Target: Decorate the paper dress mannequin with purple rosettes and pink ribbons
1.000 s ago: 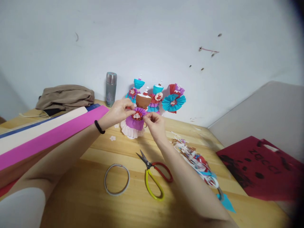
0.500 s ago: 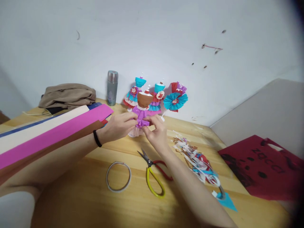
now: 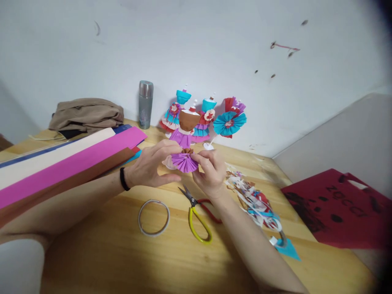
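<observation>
Between my hands is a purple pleated paper fan [image 3: 185, 163], spread in a half circle with a brown gathered bit at its top. My right hand [image 3: 211, 169] is closed, pinching the fan's right edge between thumb and fingers. At its left side my left hand [image 3: 151, 163] is open, thumb held apart below and fingertips near or touching the upper edge. Just behind stands a small dress form [image 3: 189, 120] with a brown top and purple skirt; its lower part is partly hidden by the fan and my left hand.
Scissors [image 3: 193, 202] and a wire ring [image 3: 139, 216] lie in front. Paper scraps [image 3: 255, 200] are at right by a red bag [image 3: 339, 216]. Coloured paper strips [image 3: 76, 163] lie left. Behind stand a flask [image 3: 145, 105], a blue-topped dress form [image 3: 183, 97] and other paper dresses.
The purple paper, bunched against the dress skirt before, is now fanned out and faces me. My left thumb has come away from it. The view has tilted slightly.
</observation>
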Demonstrator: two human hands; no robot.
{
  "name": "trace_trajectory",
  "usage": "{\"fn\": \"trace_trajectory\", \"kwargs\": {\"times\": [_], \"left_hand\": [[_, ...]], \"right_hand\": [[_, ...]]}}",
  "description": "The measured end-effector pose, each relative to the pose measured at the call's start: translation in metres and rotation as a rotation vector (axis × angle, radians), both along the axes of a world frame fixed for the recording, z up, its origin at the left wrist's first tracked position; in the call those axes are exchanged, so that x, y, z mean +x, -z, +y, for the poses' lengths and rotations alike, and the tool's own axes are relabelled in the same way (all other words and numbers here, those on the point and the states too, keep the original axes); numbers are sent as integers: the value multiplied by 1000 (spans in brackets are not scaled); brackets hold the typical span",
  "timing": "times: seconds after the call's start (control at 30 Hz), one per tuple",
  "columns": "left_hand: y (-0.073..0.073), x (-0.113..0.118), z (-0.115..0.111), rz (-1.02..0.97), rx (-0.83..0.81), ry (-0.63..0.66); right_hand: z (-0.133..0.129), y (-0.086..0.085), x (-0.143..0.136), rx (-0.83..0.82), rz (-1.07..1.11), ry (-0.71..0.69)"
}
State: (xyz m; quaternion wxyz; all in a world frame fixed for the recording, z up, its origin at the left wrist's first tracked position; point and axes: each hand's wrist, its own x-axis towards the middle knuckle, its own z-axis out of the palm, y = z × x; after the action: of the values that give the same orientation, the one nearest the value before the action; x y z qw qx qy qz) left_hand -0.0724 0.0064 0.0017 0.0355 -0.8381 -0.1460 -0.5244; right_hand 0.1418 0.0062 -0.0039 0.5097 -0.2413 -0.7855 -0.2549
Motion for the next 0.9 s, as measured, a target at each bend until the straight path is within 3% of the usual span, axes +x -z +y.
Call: {"fn": "trace_trajectory", "kwargs": {"times": [0.07,0.13,0.3,0.53,0.77,0.9], "left_hand": [[-4,2,-6,-96,-135,87],[-10,5,-12,-170,-264,76],[-25,12,-20,-170,-316,9],[-26,12,-23,-235,-605,1],[-24,12,-27,-199,-640,-9],[-23,11,-25,-112,-510,-51]], "right_hand": [[-2,1,1,19,-22,10],[-3,3,1,11,-41,40],[-9,5,2,-35,-65,76],[-15,8,7,-31,-39,83],[-16,12,11,-70,-34,107],[-18,9,13,-42,-23,138]]}}
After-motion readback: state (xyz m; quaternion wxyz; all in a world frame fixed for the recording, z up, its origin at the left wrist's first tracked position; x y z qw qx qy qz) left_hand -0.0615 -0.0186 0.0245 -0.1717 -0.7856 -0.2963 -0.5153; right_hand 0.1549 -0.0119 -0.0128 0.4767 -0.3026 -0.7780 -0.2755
